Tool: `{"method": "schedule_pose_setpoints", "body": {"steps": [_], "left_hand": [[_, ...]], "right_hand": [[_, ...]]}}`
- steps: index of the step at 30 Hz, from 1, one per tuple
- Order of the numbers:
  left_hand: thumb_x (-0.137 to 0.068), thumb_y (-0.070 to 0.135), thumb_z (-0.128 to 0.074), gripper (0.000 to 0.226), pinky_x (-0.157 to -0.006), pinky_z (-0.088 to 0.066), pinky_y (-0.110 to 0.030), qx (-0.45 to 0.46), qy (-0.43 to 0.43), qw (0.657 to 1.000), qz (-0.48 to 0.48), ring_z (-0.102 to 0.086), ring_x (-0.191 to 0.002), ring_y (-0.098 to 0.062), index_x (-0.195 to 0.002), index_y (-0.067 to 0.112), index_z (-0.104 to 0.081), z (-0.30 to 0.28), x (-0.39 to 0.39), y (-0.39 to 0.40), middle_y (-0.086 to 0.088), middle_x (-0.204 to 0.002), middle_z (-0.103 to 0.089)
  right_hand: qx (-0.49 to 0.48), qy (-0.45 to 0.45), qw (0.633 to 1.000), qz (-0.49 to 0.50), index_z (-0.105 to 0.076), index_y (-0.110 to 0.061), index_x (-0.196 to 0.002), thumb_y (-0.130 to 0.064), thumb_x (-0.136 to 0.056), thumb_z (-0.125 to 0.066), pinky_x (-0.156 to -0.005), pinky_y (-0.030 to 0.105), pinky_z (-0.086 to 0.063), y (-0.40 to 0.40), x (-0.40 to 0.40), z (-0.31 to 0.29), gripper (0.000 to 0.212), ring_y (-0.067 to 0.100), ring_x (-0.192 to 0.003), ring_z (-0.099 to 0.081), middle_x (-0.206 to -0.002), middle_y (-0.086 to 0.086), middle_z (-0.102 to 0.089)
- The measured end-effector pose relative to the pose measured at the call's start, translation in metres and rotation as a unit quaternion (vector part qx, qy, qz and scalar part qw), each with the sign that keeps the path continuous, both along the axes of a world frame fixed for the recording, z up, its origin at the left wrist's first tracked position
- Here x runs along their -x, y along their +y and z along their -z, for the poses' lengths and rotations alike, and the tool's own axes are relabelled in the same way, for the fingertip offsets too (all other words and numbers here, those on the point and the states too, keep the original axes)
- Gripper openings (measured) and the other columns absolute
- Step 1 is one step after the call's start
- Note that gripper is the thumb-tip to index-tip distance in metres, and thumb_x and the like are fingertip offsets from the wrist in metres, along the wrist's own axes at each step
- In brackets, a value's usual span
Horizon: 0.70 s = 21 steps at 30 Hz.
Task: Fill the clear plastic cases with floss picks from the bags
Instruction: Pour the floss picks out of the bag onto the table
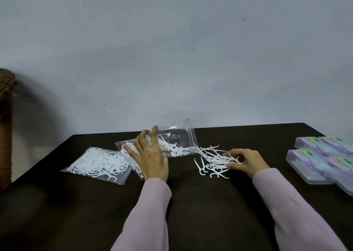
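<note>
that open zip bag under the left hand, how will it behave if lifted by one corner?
The open bag is thin clear film, already creased, so it will probably sag rather than hold shape. Its mouth faces the loose floss picks spilled beside the right hand, so tilting it would likely shed more. Under the left hand it looks light and glossy, perhaps slippery.

Our left hand [150, 157] is palm down, fingers [141, 143] spread and slightly curled, thumb out to the left. Our right hand [246, 160] sits lower and further right, fingers curled inward toward the left, knuckles up. Both forearms in pale pink ribbed sleeves [298, 208], angled inward from below.
</note>
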<state>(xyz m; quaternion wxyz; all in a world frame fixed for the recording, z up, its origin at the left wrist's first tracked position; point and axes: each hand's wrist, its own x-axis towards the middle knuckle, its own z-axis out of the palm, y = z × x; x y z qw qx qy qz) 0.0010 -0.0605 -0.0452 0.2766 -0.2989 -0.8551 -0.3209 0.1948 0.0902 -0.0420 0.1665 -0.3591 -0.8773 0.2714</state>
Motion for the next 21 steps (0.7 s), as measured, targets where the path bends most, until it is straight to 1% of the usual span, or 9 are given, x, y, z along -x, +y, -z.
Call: {"method": "schedule_pose_setpoints", "body": {"steps": [3,6,10,14,15,17,19,21], "left_hand": [[-0.064,-0.006,-0.074,0.086,-0.112,0.001,-0.06,-0.032,-0.006,0.999,-0.012,-0.032,-0.13,-0.03,-0.139,0.024,-0.042,-0.002,0.0001,-0.0006,-0.013,-0.132,-0.041],[-0.067,-0.003,-0.075,0.085,-0.111,0.006,-0.056,-0.047,-0.023,0.998,-0.022,-0.03,-0.133,-0.029,-0.14,0.025,-0.04,-0.0025,0.0011,-0.0012,-0.013,-0.134,-0.039],[-0.067,-0.002,-0.075,0.086,-0.112,0.005,-0.057,-0.057,-0.027,0.998,-0.02,-0.029,-0.133,-0.029,-0.14,0.026,-0.04,-0.0026,0.0003,-0.001,-0.013,-0.135,-0.038],[-0.066,-0.001,-0.076,0.086,-0.112,0.005,-0.056,-0.067,-0.027,0.997,-0.019,-0.029,-0.133,-0.029,-0.14,0.026,-0.04,-0.0022,0.0012,-0.0009,-0.013,-0.134,-0.038],[-0.066,0.0,-0.077,0.086,-0.112,0.004,-0.056,-0.067,-0.025,0.997,-0.018,-0.029,-0.132,-0.029,-0.139,0.026,-0.04,-0.002,0.0017,-0.0006,-0.012,-0.134,-0.039],[-0.066,-0.001,-0.076,0.086,-0.113,0.003,-0.057,-0.066,-0.024,0.997,-0.017,-0.029,-0.132,-0.028,-0.139,0.026,-0.04,-0.0011,0.002,0.0002,-0.012,-0.134,-0.038],[-0.065,-0.002,-0.076,0.086,-0.113,0.003,-0.057,-0.065,-0.023,0.997,-0.016,-0.028,-0.132,-0.028,-0.139,0.026,-0.04,-0.0006,0.0019,0.0004,-0.012,-0.134,-0.038],[-0.066,-0.001,-0.076,0.086,-0.114,0.002,-0.057,-0.062,-0.022,0.998,-0.015,-0.027,-0.133,-0.027,-0.139,0.026,-0.04,-0.0001,0.0017,0.0007,-0.011,-0.134,-0.038]], "right_hand": [[-0.019,0.013,1.0,0.009,-0.064,-0.023,-0.111,-0.02,-0.077,-0.073,-0.075,0.018,-0.037,0.0006,-0.0016,-0.0009,0.036,0.009,-0.083,-0.051,-0.102,-0.002,-0.06],[-0.032,0.02,0.999,0.01,-0.066,-0.023,-0.11,-0.021,-0.077,-0.073,-0.074,0.017,-0.037,0.0002,-0.0022,-0.0016,0.034,0.01,-0.083,-0.052,-0.099,-0.003,-0.059],[-0.041,0.029,0.999,0.017,-0.067,-0.021,-0.107,-0.023,-0.08,-0.07,-0.074,0.018,-0.037,-0.0017,-0.0024,-0.0036,0.028,0.009,-0.084,-0.051,-0.098,-0.003,-0.059],[-0.051,0.059,0.997,0.025,-0.068,-0.02,-0.102,-0.023,-0.077,-0.071,-0.066,0.013,-0.04,-0.0025,-0.0009,-0.0057,0.025,0.005,-0.073,-0.052,-0.1,-0.002,-0.055],[-0.048,0.07,0.996,0.031,-0.067,-0.02,-0.101,-0.023,-0.077,-0.072,-0.066,0.014,-0.042,-0.0027,-0.001,-0.0059,0.025,0.006,-0.07,-0.053,-0.098,-0.001,-0.055],[-0.036,0.09,0.994,0.045,-0.066,-0.019,-0.102,-0.022,-0.075,-0.073,-0.07,0.019,-0.044,-0.0029,-0.0014,-0.0055,0.027,0.008,-0.069,-0.053,-0.092,-0.001,-0.055],[-0.009,0.117,0.991,0.06,-0.066,-0.018,-0.1,-0.02,-0.074,-0.074,-0.075,0.022,-0.044,-0.0035,-0.0018,-0.0057,0.028,0.01,-0.076,-0.053,-0.086,-0.001,-0.055],[0.029,0.139,0.988,0.063,-0.065,-0.018,-0.099,-0.016,-0.074,-0.074,-0.079,0.025,-0.044,-0.0037,-0.0014,-0.006,0.027,0.008,-0.077,-0.052,-0.083,-0.002,-0.055]]}}
